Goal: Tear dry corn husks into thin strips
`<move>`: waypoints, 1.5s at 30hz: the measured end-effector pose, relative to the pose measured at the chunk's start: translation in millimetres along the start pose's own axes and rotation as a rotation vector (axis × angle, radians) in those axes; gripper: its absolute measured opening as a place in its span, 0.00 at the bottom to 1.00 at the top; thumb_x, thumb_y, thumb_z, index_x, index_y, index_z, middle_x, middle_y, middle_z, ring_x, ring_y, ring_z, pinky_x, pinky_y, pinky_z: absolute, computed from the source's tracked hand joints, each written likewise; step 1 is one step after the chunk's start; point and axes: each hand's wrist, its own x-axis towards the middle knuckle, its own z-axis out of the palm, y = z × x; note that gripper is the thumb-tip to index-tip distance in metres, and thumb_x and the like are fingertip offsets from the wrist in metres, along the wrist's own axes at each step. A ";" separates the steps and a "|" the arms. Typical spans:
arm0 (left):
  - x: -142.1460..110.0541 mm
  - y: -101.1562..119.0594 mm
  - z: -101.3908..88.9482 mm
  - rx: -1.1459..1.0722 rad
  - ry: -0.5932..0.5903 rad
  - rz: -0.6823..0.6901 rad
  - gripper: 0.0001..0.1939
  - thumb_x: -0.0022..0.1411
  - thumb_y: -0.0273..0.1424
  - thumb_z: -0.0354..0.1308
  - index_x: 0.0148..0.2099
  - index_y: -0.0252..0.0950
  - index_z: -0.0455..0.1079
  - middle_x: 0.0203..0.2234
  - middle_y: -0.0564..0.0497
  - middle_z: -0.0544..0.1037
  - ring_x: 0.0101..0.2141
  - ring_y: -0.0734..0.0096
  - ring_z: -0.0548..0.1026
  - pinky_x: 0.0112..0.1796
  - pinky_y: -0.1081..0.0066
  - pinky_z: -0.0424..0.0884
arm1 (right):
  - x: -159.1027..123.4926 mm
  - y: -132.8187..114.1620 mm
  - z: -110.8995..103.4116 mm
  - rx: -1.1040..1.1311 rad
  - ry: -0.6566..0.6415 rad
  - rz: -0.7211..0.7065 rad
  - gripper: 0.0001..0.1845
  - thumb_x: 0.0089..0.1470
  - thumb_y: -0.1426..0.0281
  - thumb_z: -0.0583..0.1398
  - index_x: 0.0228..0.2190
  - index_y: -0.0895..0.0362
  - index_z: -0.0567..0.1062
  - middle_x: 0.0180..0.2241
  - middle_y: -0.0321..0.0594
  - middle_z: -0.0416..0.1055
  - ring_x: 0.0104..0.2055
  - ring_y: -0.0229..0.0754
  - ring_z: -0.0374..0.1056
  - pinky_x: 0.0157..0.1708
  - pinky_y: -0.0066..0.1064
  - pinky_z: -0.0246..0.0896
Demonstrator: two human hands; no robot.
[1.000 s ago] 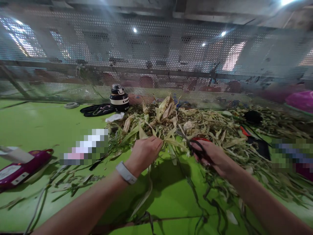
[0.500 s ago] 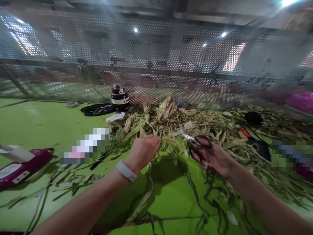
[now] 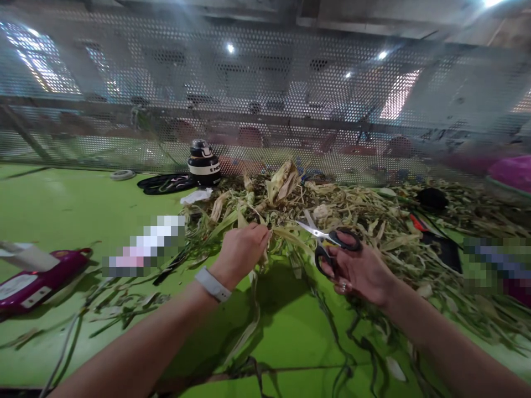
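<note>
My left hand [image 3: 244, 249] is closed in a pinch, knuckles up, with dry corn husk strips [image 3: 253, 312] hanging below its fingers. Its fingertips are partly hidden from me. To the right, my right hand [image 3: 359, 272] grips black-handled scissors [image 3: 317, 232], thumb and fingers in the loops. The blades are spread apart and point left towards my other hand, with a gap between. A long pale husk leaf [image 3: 292, 236] stretches between the two hands. Behind them lies a heap of dried husks [image 3: 357, 207], with a larger folded husk [image 3: 284, 182] standing up in it.
A black bottle [image 3: 204, 166] stands behind on the green table [image 3: 83, 204], beside a black pouch [image 3: 164, 184]. At the left lies a purple power strip [image 3: 45, 282] with a cable. A perforated metal screen [image 3: 265, 99] runs along the back. Dark flat object [image 3: 446, 251] lies right.
The scissors have opened wider and turned slightly, and my right hand has shifted a little down. My left hand has moved slightly left, still closed.
</note>
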 end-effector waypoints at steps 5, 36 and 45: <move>3.8 -8.2 1.3 0.014 0.016 -0.049 0.15 0.61 0.34 0.45 0.31 0.35 0.71 0.25 0.49 0.76 0.26 0.69 0.72 0.25 0.73 0.59 | -2.3 -6.4 -2.7 0.103 0.050 -0.165 0.19 0.50 0.52 0.52 0.26 0.56 0.65 0.20 0.33 0.63 0.14 0.30 0.52 0.14 0.22 0.48; -10.1 7.5 7.6 -0.108 0.111 0.225 0.13 0.62 0.28 0.43 0.32 0.34 0.69 0.23 0.50 0.71 0.25 0.75 0.69 0.26 0.76 0.63 | 2.8 13.1 6.1 -0.682 0.164 -0.222 0.17 0.45 0.57 0.61 0.23 0.57 0.63 0.15 0.28 0.62 0.15 0.28 0.51 0.15 0.21 0.38; -3.3 5.4 1.1 -0.297 0.045 0.075 0.13 0.61 0.31 0.47 0.31 0.35 0.71 0.25 0.51 0.75 0.26 0.74 0.71 0.28 0.76 0.62 | 2.0 12.8 6.7 -0.499 0.208 -0.238 0.20 0.41 0.56 0.63 0.24 0.57 0.62 0.14 0.26 0.59 0.13 0.27 0.51 0.13 0.19 0.37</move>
